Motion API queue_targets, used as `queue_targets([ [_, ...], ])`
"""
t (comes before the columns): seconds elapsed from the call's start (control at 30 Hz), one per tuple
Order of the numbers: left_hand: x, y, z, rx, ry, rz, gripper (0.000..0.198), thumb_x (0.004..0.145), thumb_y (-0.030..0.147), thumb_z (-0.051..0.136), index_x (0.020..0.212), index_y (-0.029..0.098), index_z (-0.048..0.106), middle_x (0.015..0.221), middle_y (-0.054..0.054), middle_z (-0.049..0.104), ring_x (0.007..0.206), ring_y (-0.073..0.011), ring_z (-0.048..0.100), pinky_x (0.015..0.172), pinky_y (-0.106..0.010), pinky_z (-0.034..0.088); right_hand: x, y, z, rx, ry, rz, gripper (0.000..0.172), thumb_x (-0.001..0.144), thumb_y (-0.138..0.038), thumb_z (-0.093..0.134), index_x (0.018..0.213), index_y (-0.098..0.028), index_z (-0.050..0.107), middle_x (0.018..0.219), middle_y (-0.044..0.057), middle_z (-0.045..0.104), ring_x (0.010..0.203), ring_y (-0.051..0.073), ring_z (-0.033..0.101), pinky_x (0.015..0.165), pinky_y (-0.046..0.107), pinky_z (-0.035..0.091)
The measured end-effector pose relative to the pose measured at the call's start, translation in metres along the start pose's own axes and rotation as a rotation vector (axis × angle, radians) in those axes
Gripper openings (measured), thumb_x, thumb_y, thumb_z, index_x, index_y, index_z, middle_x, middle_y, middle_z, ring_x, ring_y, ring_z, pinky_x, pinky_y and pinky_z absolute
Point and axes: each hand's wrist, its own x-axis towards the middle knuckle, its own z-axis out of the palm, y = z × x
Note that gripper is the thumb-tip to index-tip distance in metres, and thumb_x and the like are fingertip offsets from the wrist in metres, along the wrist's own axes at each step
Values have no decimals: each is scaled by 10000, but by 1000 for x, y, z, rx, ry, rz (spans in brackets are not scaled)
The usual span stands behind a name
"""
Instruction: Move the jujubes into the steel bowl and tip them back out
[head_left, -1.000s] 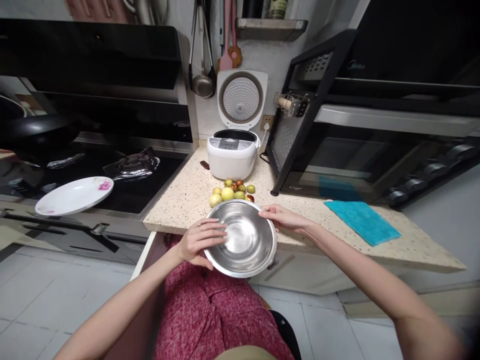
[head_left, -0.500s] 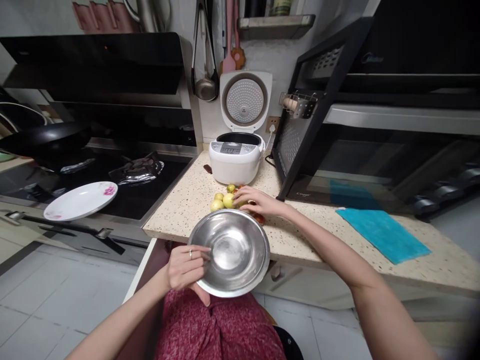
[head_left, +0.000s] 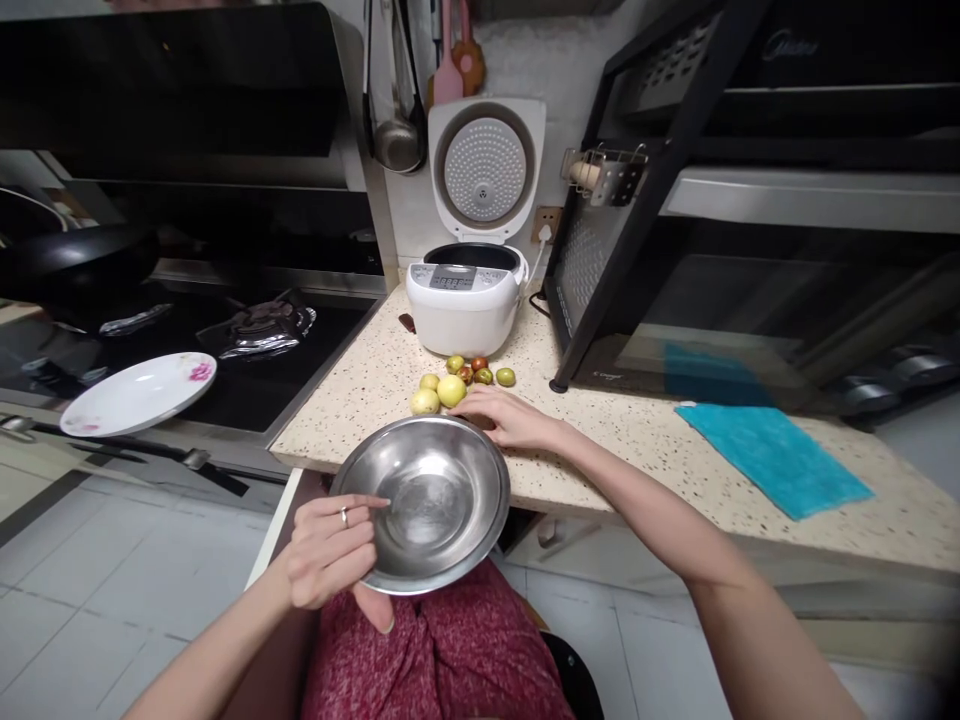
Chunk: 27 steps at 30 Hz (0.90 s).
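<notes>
My left hand (head_left: 334,550) grips the near-left rim of a round stainless steel bowl (head_left: 431,505), fingers over the inside and thumb below. The bowl is held tilted at the counter's front edge, with nothing in it. My right hand (head_left: 514,418) is low over the counter at the bowl's far rim, fingers stretched leftward and apart; the rim partly covers them. Beside its fingertips lie a yellow-green round fruit (head_left: 451,390) and a paler round fruit (head_left: 425,402). Behind them are several small green and brown-red fruits, including a green one (head_left: 505,377).
A white rice cooker (head_left: 466,310) stands behind the fruit, lid up. To the left, a white flowered plate (head_left: 139,395) overhangs the stove (head_left: 330,330). A black-framed rack with an oven (head_left: 787,300) and a blue cloth (head_left: 776,460) are on the right. A drawer (head_left: 277,525) is pulled out below.
My right hand has come back toward the bowl, uncovering the small green and brown-red fruits. The bowl and left hand have shifted left in view as the camera tilted down.
</notes>
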Motion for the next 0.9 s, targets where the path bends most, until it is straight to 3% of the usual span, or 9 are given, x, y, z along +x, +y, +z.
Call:
queue_targets([
  [0.1, 7, -1, -1, -53, -17, 143, 627, 973, 609, 594, 552, 199, 374, 495, 58, 363, 457, -94, 473, 839, -348, 695, 6, -2, 9, -42, 25, 13, 284, 977, -217, 649, 1250, -180, 715, 1146, 129, 704, 1064, 271, 602, 950, 440, 493],
  [0.27, 15, -1, 2, -45, -35, 154, 627, 978, 566, 617, 527, 192, 391, 474, 56, 390, 451, -93, 515, 839, -336, 697, 4, 3, 5, -57, 92, -5, 210, 993, -213, 636, 1189, -171, 700, 1143, 124, 706, 1058, 272, 611, 949, 450, 504],
  [0.37, 17, 0, 7, -45, -27, 169, 612, 966, 580, 627, 537, 191, 432, 475, 48, 447, 474, -100, 582, 870, -307, 691, -1, 6, -8, -29, 212, 34, 263, 968, -254, 692, 1223, -189, 685, 1187, 129, 700, 1113, 293, 611, 982, 488, 503],
  [0.47, 20, -1, 13, -52, -27, 187, 557, 962, 576, 638, 586, 178, 533, 536, 16, 596, 638, -144, 739, 929, -303, 683, -3, 2, -16, 64, 368, 95, 335, 931, -312, 753, 1244, -212, 692, 1203, 121, 699, 1115, 294, 639, 997, 503, 508],
  [0.53, 24, -3, 17, -61, -36, 200, 495, 961, 548, 655, 662, 156, 618, 614, -8, 687, 796, -182, 802, 971, -317, 672, -2, -5, -17, 138, 406, 107, 363, 911, -348, 780, 1250, -242, 703, 1212, 104, 710, 1111, 288, 655, 1009, 505, 506],
  [0.63, 28, -9, 21, -77, -36, 218, 430, 957, 525, 673, 806, 124, 702, 739, -44, 775, 959, -220, 814, 971, -332, 671, 0, -16, -14, 209, 321, 32, 370, 906, -361, 792, 1254, -263, 712, 1215, 89, 725, 1121, 274, 655, 1019, 481, 499],
  [0.77, 28, -19, 23, -73, -45, 210, 438, 957, 550, 666, 859, 128, 728, 806, -45, 811, 989, -240, 812, 927, -337, 686, 0, -25, -8, 199, 125, -60, 338, 941, -366, 757, 1245, -226, 709, 1142, 94, 724, 1057, 259, 651, 969, 436, 506],
  [0.9, 25, -24, 21, -40, 7, 140, 427, 968, 543, 660, 846, 138, 716, 768, -13, 808, 922, -220, 822, 850, -295, 689, -3, -27, -7, 117, 30, 21, 382, 948, -393, 742, 1272, -213, 646, 1241, 111, 694, 1121, 289, 620, 996, 452, 475],
])
